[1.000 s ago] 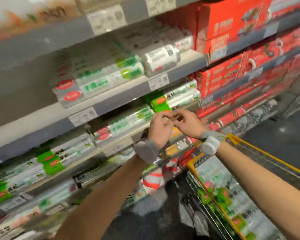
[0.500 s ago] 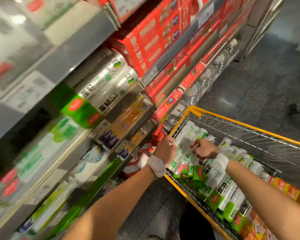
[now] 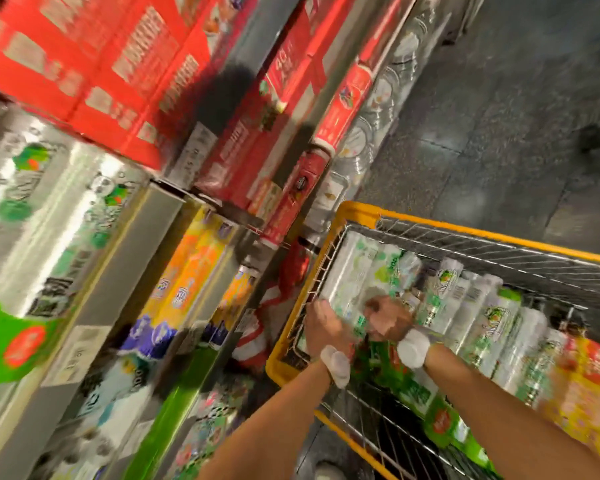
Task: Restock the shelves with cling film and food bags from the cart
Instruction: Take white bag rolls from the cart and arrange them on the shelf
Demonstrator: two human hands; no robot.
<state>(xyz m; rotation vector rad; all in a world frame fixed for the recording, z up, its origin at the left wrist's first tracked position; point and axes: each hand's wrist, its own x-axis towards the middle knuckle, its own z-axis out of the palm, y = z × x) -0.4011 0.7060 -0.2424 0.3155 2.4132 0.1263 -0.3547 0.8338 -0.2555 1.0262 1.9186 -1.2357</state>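
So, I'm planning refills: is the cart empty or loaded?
Loaded: green-and-white rolls crowd the cart, with yellow packs beside them.

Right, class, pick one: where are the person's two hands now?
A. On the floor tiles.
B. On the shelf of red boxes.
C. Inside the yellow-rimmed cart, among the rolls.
C: the left hand and right hand are both inside the cart, at the green-and-white rolls.

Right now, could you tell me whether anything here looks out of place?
A red-and-white striped object lies low between the shelves and the yellow cart, not among stocked goods; it is too blurred to identify.
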